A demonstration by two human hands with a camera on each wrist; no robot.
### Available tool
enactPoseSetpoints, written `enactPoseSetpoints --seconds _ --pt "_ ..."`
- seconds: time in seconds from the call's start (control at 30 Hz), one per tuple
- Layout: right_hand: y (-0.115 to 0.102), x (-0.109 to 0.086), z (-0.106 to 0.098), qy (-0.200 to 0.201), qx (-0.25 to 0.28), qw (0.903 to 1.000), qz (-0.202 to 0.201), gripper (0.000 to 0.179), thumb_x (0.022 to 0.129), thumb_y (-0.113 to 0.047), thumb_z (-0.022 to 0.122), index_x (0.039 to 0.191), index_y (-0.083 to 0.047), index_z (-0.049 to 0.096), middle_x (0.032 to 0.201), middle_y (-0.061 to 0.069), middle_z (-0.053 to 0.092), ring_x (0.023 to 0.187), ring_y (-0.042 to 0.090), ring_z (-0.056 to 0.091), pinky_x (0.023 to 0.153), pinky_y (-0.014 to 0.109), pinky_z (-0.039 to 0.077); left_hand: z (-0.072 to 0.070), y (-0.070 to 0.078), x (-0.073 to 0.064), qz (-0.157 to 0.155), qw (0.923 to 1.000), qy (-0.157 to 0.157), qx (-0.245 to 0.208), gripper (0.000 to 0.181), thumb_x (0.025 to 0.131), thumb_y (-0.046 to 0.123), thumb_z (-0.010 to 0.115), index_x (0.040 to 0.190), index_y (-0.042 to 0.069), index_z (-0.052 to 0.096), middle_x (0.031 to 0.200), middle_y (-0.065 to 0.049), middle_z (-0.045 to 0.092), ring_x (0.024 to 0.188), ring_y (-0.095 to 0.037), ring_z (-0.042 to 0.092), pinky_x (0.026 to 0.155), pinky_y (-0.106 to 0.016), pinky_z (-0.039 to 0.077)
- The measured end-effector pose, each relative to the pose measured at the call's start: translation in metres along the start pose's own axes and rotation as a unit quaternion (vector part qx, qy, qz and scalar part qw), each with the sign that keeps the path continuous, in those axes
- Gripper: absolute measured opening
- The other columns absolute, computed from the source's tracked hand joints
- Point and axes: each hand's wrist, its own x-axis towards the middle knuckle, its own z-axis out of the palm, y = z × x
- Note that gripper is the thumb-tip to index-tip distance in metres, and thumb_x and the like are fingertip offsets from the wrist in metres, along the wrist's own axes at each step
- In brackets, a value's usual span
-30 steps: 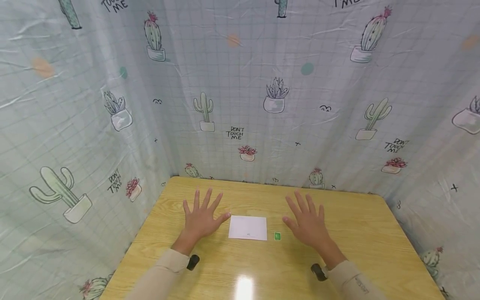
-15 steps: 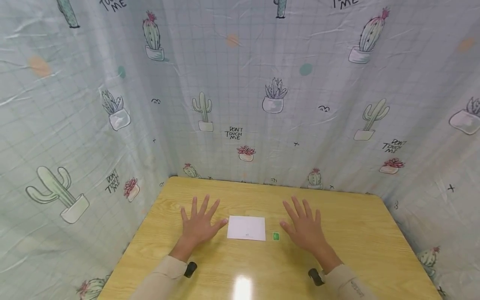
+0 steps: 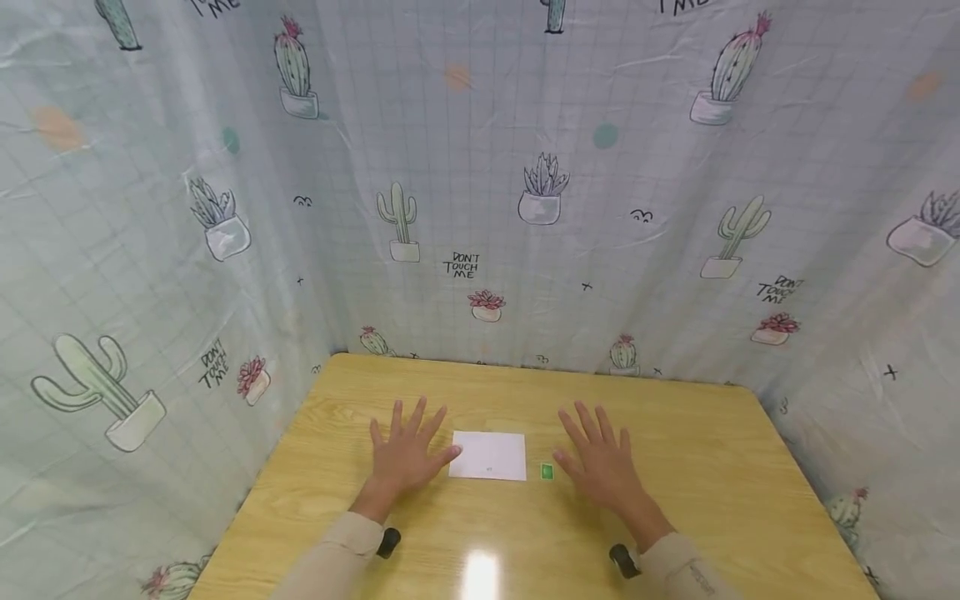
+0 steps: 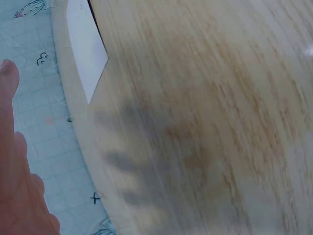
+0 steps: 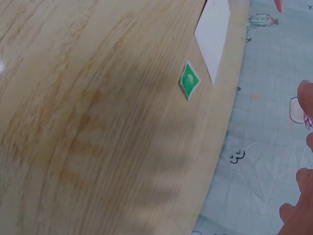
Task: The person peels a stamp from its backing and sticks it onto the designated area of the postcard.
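Note:
A white paper rectangle, like a card or envelope [image 3: 489, 456], lies flat on the wooden table, with a tiny faint mark near its front edge. Just right of it is a small green square with a pale border, like a stamp [image 3: 547, 472]. My left hand [image 3: 402, 458] is spread over the table at the paper's left, its thumb tip overlapping the paper's edge in the head view. To the right of the green stamp, my right hand [image 3: 600, 467] hovers with fingers spread. Both hands hold nothing, and their shadows fall on the wood below.
The wooden table [image 3: 675, 433] carries a bright light reflection near its front. A curtain [image 3: 495, 167] printed with cacti hangs behind and along both sides. Dark wrist cameras [image 3: 388, 542] sit under the beige sleeves [image 3: 333, 554].
Both hands have lowered slightly toward me, and the left thumb now overlaps the paper's edge. The whole head view has shifted a little. The paper and green stamp lie where they were.

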Motion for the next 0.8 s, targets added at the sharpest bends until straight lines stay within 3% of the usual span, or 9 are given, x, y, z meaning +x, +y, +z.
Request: enactPoseSetpoints --seconds 0.23,0.57,0.67,0.8 --pt "0.006 -0.002 0.014 0.014 0.012 0.9998 -0.012 0.068 0.103 -0.046 0.061 0.162 -0.019 0.039 0.171 0.016 0.03 0.156 0.05 0.026 0.112 0.087 0.021 0.014 -0.004 0.003 0.008 0.9999 -0.004 -0.008 0.082 0.096 0.078 0.046 0.164 0.034 0.033 0.176 -0.007 0.02 0.162 -0.05 0.007 0.117 -0.084 -0.004" --pt "0.011 -0.002 0.033 0.033 0.014 0.9986 -0.039 0.067 0.103 -0.044 0.06 0.161 -0.019 0.039 0.169 0.019 0.034 0.153 0.054 0.029 0.109 0.087 0.024 0.025 -0.002 -0.001 0.001 0.9996 -0.022 -0.016 0.081 0.097 0.077 0.046 0.164 0.033 0.034 0.176 -0.008 0.02 0.162 -0.049 0.007 0.117 -0.085 0.0" --pt "0.011 -0.001 0.035 0.02 0.013 0.9992 -0.032 0.067 0.103 -0.042 0.061 0.161 -0.018 0.04 0.17 0.018 0.032 0.155 0.053 0.027 0.11 0.087 0.023 0.033 -0.005 0.003 0.005 0.9995 -0.025 -0.017 0.082 0.096 0.08 0.041 0.165 0.035 0.031 0.177 -0.007 0.017 0.162 -0.049 0.004 0.117 -0.084 -0.001" --pt "0.012 0.0 0.038 0.0 0.015 0.9997 -0.021 0.067 0.104 -0.042 0.061 0.162 -0.018 0.038 0.172 0.016 0.028 0.157 0.051 0.024 0.113 0.086 0.021 0.034 -0.006 0.006 0.005 0.9993 -0.036 -0.008 0.083 0.096 0.081 0.04 0.165 0.037 0.029 0.177 -0.006 0.016 0.163 -0.048 0.004 0.118 -0.084 0.0"
